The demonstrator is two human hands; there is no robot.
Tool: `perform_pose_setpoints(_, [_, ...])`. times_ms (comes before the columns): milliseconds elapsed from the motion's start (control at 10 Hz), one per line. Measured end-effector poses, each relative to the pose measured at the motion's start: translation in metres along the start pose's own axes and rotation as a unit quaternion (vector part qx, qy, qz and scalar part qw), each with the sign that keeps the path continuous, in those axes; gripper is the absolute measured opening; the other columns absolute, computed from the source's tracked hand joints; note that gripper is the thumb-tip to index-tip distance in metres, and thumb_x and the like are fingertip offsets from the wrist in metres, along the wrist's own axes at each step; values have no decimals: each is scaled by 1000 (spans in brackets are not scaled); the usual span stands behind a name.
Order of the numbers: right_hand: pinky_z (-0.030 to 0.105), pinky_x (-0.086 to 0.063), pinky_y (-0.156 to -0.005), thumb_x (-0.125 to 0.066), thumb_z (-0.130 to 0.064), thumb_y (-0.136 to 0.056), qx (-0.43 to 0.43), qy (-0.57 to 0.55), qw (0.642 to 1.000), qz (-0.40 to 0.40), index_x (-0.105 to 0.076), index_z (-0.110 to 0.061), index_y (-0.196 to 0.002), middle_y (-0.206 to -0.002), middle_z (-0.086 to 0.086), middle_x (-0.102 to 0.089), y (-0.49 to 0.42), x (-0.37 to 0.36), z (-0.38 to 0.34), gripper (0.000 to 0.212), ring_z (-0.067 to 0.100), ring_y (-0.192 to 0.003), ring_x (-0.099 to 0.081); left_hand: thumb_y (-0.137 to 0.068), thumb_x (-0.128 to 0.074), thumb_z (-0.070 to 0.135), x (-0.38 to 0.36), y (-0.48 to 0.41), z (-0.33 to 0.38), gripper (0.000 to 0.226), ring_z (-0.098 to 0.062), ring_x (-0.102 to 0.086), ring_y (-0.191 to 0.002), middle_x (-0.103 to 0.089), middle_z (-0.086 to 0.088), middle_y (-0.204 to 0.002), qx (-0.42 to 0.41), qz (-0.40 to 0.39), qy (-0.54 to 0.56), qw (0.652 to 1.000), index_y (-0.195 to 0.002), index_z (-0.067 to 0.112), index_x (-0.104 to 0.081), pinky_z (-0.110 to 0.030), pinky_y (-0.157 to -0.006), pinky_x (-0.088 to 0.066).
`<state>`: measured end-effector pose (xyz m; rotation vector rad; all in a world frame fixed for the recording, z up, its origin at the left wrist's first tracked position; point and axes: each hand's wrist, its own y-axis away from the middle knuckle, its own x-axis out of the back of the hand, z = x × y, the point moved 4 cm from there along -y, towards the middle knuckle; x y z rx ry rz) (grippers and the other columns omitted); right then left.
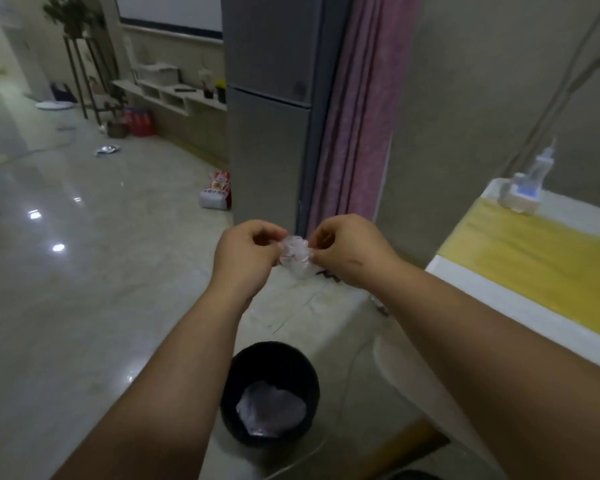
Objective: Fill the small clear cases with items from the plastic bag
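The left hand (pixel 248 252) and right hand (pixel 347 249) are each pinching one side of the small crumpled plastic bag (pixel 297 256), holding it in mid-air above the black bin (pixel 269 393), probably to pull its mouth apart; no clear cases are showing

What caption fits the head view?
Both hands pinch a small clear plastic bag above a black bin.
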<state>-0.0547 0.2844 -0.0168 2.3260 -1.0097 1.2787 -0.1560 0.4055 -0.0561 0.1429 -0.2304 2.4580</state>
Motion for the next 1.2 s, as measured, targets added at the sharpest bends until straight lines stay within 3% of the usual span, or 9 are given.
perform_pose_setpoints(100, [35,-60,-69,-70,-15,-84,-16,65,997,-37,-61,-25,-76,-87,1,-68,-7,-19,-6,15,19,-77,-67,-80,-67,-3,8,-3,-18,26,-16,-66,-75,-69,1,-79,18,3,-29,999,-76,23,-69,-34,-72,-59])
perform_pose_setpoints(200, [40,-60,-77,-66,-11,-84,-34,107,990,-85,-66,-16,-87,-91,5,-68,-13,-35,-10,7,23,-83,-67,-79,-65,-2,13,-4,-32,27,-16,-67,-81,-70,2,-80,38,2,-52,998,-76,24,-70,-39,-78,-59])
perform_pose_setpoints(400, [40,-61,-79,-64,-12,-84,-70,160,976,-131,-68,-10,-98,-95,9,-69,-25,-56,-11,14,25,-85,-69,-81,-57,-3,19,-7,-41,31,-14,-65,-83,-69,4,-85,56,10,-54,997,-78,26,-69,-35,-75,-57])
perform_pose_setpoints(600, [40,-62,-76,-73,-15,-81,-91,138,976,-138,-68,-12,-94,-90,7,-72,-28,-65,-5,14,22,-81,-72,-80,-55,-2,17,-10,-44,30,-18,-64,-81,-69,3,-84,60,14,-37,997,-76,25,-69,-36,-72,-56])
perform_pose_setpoints(900, [45,-61,-75,-66,-13,-85,-78,124,983,-111,-69,-10,-91,-89,9,-71,-28,-61,-2,8,25,-81,-71,-80,-53,0,14,-10,-49,28,-19,-63,-77,-68,0,-82,63,11,-26,998,-80,22,-70,-44,-76,-57])
perform_pose_setpoints(1200, [41,-60,-77,-66,-19,-88,-47,63,994,-73,-69,-15,-90,-85,4,-69,-16,-35,-8,4,22,-82,-68,-80,-54,1,9,-17,-37,29,-17,-64,-83,-68,2,-85,44,11,-22,999,-78,24,-70,-42,-80,-58])
